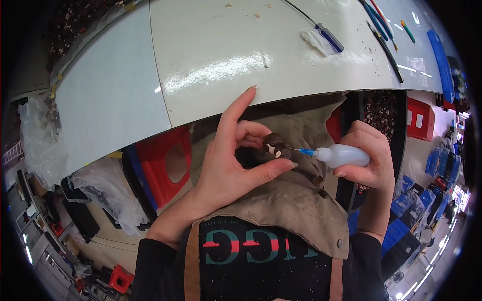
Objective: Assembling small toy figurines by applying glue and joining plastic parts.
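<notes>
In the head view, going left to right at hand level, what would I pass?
Clear crumpled plastic bag → red plastic stool → left hand → small dark brown figurine piece → blue needle tip → translucent white squeeze bottle → right hand → red box.

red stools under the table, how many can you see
2: one red stool under the table edge beside the left hand, one small red stool on the floor at lower left. Others may be hidden.
</notes>
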